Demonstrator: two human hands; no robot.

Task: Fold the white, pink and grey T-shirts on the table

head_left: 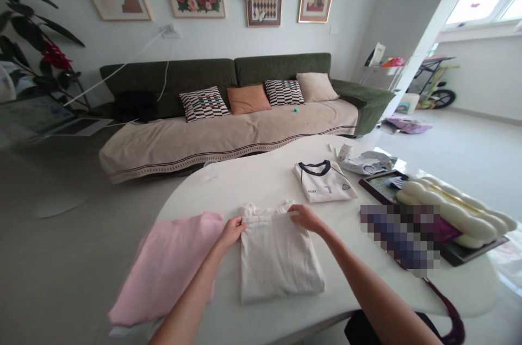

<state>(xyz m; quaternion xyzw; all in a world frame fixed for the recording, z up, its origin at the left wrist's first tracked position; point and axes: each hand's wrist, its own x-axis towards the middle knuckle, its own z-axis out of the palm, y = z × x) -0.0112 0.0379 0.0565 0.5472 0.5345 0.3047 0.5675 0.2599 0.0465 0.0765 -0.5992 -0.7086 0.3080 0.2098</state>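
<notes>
A white shirt (277, 261) with a frilly top edge lies folded into a rough rectangle before me. My left hand (233, 231) is closed on its upper left corner, thumb and fingers pinching the cloth. At the upper right corner, my right hand (305, 218) pinches the fabric too; some of its fingertips are hidden. Left of the shirt, a pink garment (167, 261) is spread out and hangs over the table's edge. Behind and to the right lies a folded white jersey (324, 184) with a dark collar.
These clothes lie on a white rounded table (253, 176). On its right are a dark tray (460, 258) with a puffy cream item (452, 206), a blurred-out purple item (399, 242), and a crumpled plastic bag (369, 162). A green sofa (281, 69) stands beyond.
</notes>
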